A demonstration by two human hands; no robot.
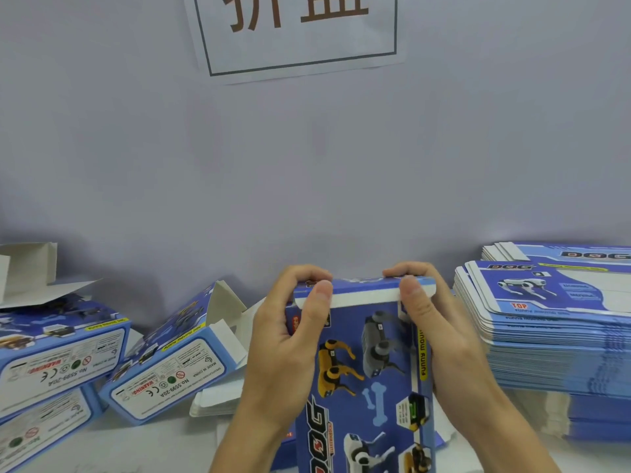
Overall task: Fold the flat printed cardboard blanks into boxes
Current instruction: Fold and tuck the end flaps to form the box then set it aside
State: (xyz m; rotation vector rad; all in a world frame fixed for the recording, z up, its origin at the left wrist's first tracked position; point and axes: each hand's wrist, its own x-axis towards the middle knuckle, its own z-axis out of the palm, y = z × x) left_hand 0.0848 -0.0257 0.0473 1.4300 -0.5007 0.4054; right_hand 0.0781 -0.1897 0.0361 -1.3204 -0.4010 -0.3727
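I hold a blue printed box (pixel 368 370) with robot-dog pictures upright in front of me, its far end pointing at the wall. My left hand (pixel 283 343) grips its left side, thumb pressed on the white end flap (pixel 362 297). My right hand (pixel 440 332) grips the right side, thumb on the same flap's right corner, fingers curled over the top edge. A tall stack of flat blue blanks (pixel 553 329) lies at the right.
Folded boxes (pixel 170 373) with open white flaps lie tilted at the left, more (pixel 51 353) piled at the far left. A few white-side-up blanks (pixel 218 397) lie behind my left wrist. A grey wall with a paper sign (pixel 297 32) stands close behind.
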